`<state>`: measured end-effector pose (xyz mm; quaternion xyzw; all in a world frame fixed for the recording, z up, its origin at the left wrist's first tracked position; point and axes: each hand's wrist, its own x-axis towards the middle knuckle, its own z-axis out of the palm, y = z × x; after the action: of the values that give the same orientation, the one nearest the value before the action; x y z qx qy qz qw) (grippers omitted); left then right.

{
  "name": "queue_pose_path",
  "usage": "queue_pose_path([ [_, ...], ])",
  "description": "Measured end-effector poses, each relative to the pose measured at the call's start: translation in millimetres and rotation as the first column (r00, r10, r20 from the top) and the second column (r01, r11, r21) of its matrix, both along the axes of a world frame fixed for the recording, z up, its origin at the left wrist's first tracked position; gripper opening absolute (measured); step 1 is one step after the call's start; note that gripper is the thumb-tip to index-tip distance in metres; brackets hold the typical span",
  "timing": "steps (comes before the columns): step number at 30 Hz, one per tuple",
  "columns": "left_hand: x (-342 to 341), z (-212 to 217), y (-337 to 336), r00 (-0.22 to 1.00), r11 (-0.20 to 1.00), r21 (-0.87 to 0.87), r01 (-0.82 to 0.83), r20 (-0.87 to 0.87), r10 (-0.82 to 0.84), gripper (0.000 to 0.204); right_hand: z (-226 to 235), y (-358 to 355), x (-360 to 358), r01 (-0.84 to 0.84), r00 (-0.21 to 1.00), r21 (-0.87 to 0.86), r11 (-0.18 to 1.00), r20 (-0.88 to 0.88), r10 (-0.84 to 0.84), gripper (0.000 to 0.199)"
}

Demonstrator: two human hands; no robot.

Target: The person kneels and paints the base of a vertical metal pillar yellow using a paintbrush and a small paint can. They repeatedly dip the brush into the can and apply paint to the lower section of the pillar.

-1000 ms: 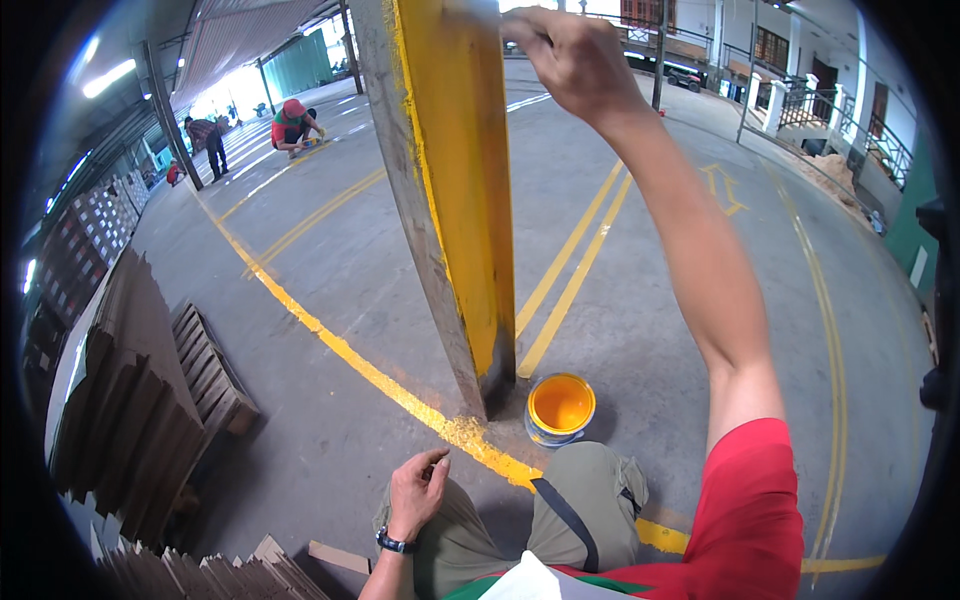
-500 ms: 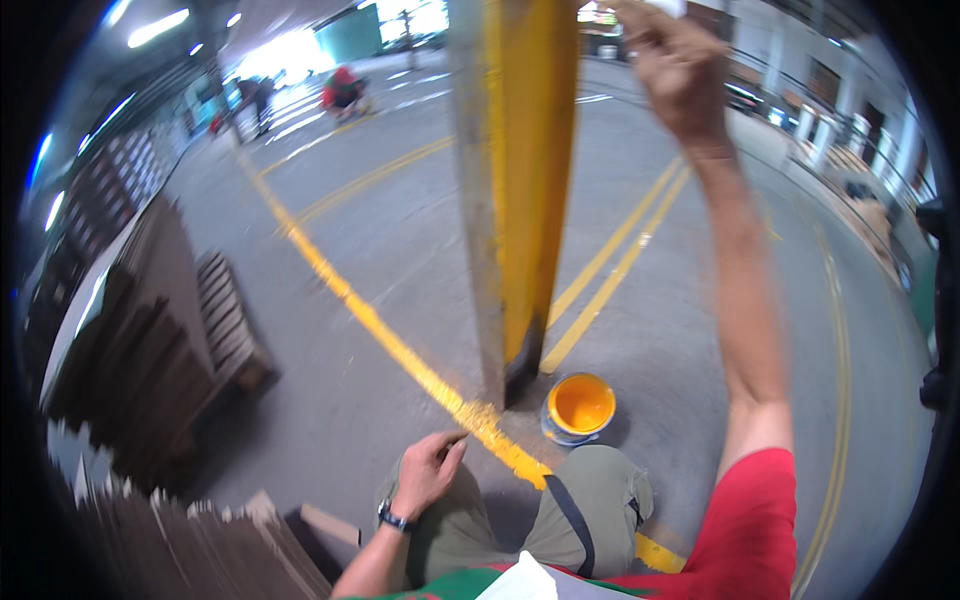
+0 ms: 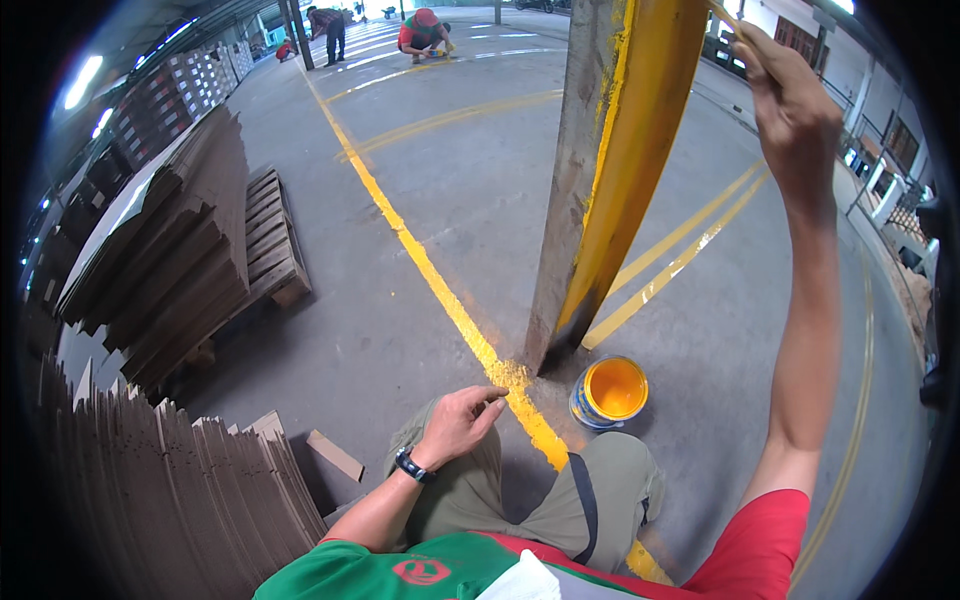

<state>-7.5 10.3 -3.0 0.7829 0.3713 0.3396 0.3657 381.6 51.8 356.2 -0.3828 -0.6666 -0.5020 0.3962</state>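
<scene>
Right hand [image 3: 795, 110] brushes the yellow pillar [image 3: 625, 170] (left hand [image 3: 462, 420] on knee).

The right hand [image 3: 795, 110], gripping a thin brush handle [image 3: 722, 14], now lies right of the yellow-painted pillar [image 3: 620, 170] rather than across its top. The left hand [image 3: 462, 420] has shifted from the floor line onto the bent knee [image 3: 470, 480].

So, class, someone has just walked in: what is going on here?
A person crouches on a concrete floor beside a pillar whose one face is coated yellow. The right hand, raised high, holds a thin brush handle near that yellow face. The left hand rests on the knee. An open can of yellow paint stands at the pillar's base, by a yellow floor line. Other people crouch far off.
</scene>
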Motion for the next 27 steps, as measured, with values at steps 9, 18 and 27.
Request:
queue_pose_path([
  [9,0.4,0.2,-1.5,0.998,0.999,-0.039,-0.015,0.059,0.018,0.022,-107.0,-13.4,-28.3,0.372,0.911,-0.38,0.847,0.324,-0.255,0.023],
  [18,0.4,2.9,-0.5,1.0,0.999,-0.038,-0.001,0.026,0.002,0.021,16.9,11.9,-15.5,0.251,0.83,0.174,0.952,0.468,-0.304,0.022],
  [27,-5.6,1.6,-2.5,0.997,0.998,-0.064,-0.01,0.08,0.015,0.021,-68.0,-23.8,-38.8,0.378,0.879,-0.242,0.894,0.399,-0.263,0.012],
])
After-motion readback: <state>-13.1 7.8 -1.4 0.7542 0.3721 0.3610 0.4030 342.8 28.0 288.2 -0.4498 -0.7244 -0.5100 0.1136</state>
